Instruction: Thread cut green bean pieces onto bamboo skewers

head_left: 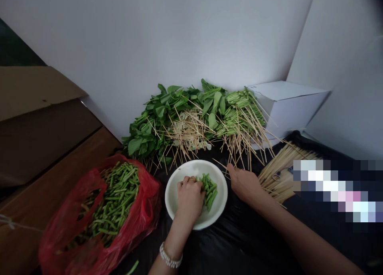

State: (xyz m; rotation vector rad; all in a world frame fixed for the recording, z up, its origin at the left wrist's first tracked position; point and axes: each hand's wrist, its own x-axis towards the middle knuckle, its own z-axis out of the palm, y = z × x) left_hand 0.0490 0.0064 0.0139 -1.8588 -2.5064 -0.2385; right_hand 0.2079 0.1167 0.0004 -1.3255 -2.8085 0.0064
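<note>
One shallow white bowl (191, 169) at centre of black plastic sheeting (248, 235), between left hand (190, 199) and right hand (243, 185). Left hand inside the bowl, curled, back upward, fingers pressed down at the edge of a small heap of cut green beans (209, 191); fingertips hidden, so actual grip on the beans not confirmable. Ring on one finger; pearl-bead bracelet (170, 256) at the wrist. Right hand outside the bowl, just past the far rim, fingers (231, 172) loosely extended beside a loose bamboo skewer (221, 166); hold on the skewer not determinable from this view.

Placement judged deliberate: bowl central, within reach of both hands. Red plastic bag (146, 203), mouth open, just left of the bowl, packed with more cut green beans (116, 199), close to left hand. Behind the bowl, against a white wall (149, 35), long heap of leafy greens (155, 115) and bundled green stalks (239, 115), many loose skewers fanning out toward the bowl and crossing the approach to the far rim. White cardboard box (287, 107) at the heap's right end. Bundle of bamboo skewers (281, 175) to the right, small metal tool (277, 175) lying on it, type unclear; adjoining area hidden by a pixelated patch. Cardboard flap (36, 91) and wooden board (54, 175) at far left.
</note>
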